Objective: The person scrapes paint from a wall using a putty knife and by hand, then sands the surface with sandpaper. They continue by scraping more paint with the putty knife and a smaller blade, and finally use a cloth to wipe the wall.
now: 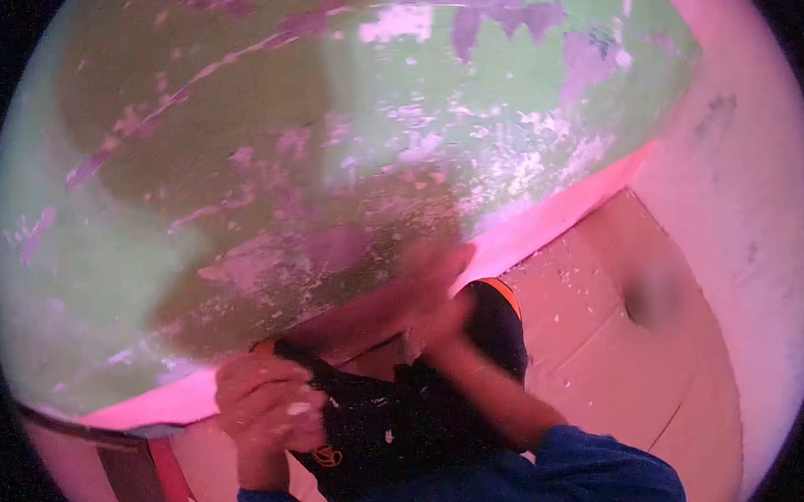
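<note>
My left hand (270, 402) is curled into a fist at the lower left, close to the foot of the wall. A small pale spot shows at its fingers, but what it grips, if anything, I cannot make out. My right hand (440, 290) is stretched towards the low part of the wall and smeared by motion, so its fingers are not readable. In front of me the green wall (395, 81) has many bare, pinkish patches where the paint is gone. Below it runs a bright pink strip (562, 214).
Reddish floor (585, 333) with pale flakes lies to the right, bordered by a pale pink side wall (731, 174). A dark, blurred round patch (642, 299) shows there. My knees in dark trousers (383, 431) are near the wall. A red upright piece (171, 476) stands at lower left.
</note>
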The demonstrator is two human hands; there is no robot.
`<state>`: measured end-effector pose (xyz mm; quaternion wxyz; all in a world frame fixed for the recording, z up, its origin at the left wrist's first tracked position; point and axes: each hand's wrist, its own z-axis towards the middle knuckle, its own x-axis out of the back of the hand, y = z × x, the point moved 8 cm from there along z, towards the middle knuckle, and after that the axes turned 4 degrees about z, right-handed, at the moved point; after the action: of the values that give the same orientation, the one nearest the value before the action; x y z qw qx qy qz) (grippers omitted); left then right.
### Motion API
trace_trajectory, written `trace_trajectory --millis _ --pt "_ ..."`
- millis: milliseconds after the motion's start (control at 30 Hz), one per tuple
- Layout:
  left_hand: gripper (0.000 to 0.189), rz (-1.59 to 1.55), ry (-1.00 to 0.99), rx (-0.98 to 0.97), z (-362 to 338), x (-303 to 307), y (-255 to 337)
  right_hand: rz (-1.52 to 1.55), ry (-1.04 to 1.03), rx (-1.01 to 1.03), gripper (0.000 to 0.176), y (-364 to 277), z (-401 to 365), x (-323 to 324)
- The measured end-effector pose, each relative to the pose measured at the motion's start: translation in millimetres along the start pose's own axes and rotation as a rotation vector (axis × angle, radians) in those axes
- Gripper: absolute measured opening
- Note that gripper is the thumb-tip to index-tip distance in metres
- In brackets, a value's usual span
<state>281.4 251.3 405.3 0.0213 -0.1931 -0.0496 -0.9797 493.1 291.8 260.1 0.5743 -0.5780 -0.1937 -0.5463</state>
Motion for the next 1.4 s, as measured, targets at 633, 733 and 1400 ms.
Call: trace_trajectory --millis 633,733,1400 --pt "0.012 -0.252 0.796 1.034 -153.3 49.3 -53.8 0.440 0.595 0.299 0.030 -67.9 13.5 41.6" --pt "0.013 -0.372 0.676 0.873 -132.4 43.8 -52.8 -0.258 0.271 0.727 0.037 -113.0 12.5 -65.3" --pt "0.010 -0.255 0.733 0.807 -144.1 94.0 -44.7 -0.300 -0.114 0.856 0.035 -90.2 39.6 -114.4"
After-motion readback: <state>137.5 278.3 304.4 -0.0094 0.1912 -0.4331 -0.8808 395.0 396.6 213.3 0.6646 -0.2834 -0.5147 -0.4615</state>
